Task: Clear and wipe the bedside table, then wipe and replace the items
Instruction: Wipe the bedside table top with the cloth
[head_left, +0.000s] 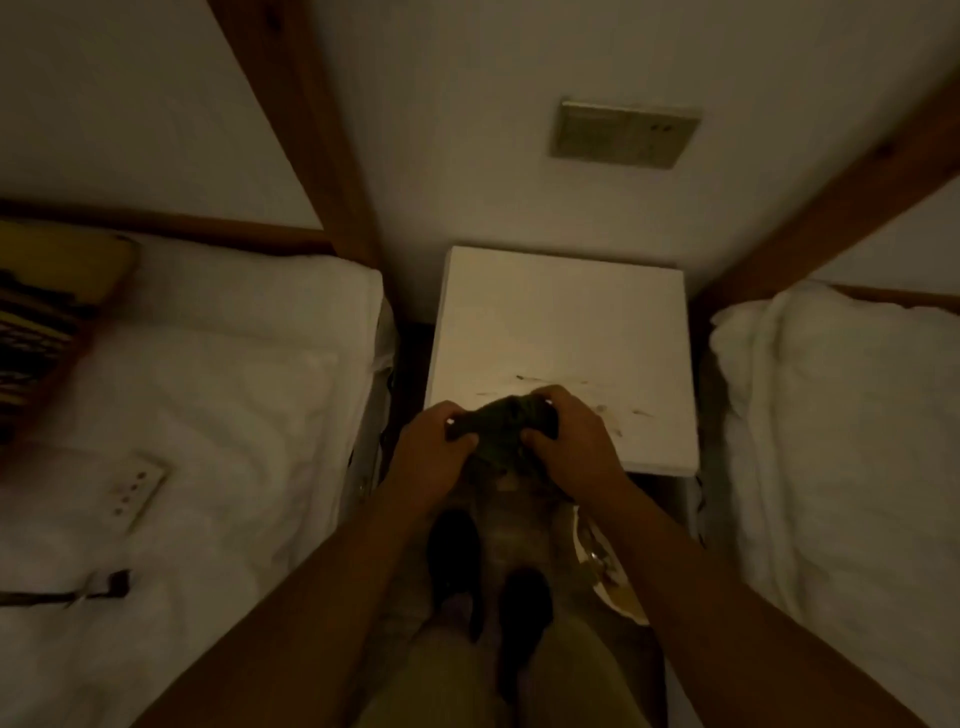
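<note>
- One dark cloth (498, 427), two hands on it: left hand (435, 448) and right hand (571, 441) both curled tight around it, at the near edge of the single white bedside table (561, 312).
- Several smears (641, 412) marked its top.
- One plate (615, 582) lay near right, contents unclear.

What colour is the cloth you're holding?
The bunched cloth looks dark green, dim light; head view shows it.

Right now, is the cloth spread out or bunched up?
Bunched up: the left hand and right hand grip the dark cloth as a crumpled wad at the near edge of the bedside table, not flat.
</note>
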